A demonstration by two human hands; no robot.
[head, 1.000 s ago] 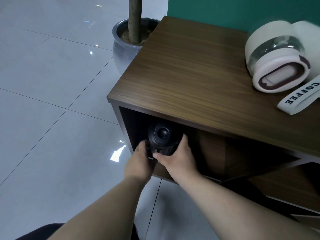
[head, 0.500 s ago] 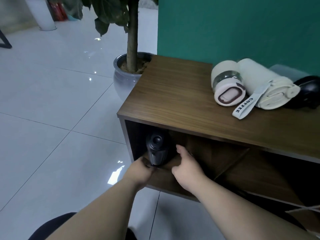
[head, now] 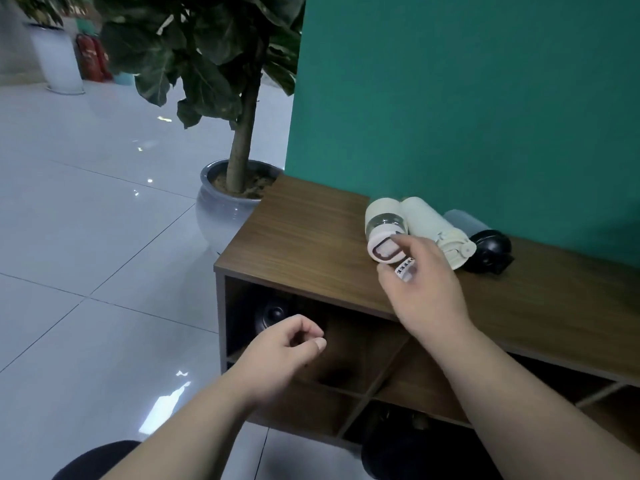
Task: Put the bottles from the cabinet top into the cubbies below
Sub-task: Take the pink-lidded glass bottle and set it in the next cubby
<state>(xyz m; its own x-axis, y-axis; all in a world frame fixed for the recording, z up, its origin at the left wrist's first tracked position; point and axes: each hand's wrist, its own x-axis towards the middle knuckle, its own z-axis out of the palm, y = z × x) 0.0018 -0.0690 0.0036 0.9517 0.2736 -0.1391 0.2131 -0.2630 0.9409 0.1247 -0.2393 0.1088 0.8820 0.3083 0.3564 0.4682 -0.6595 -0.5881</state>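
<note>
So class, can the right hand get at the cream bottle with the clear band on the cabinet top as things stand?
Probably yes: the right hand is open at the lid end of the cream bottle, with nothing between them.

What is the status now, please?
Left hand empty, curled. Right hand at cream bottle, open. Black bottle in cubby. Nothing blocking.
</note>
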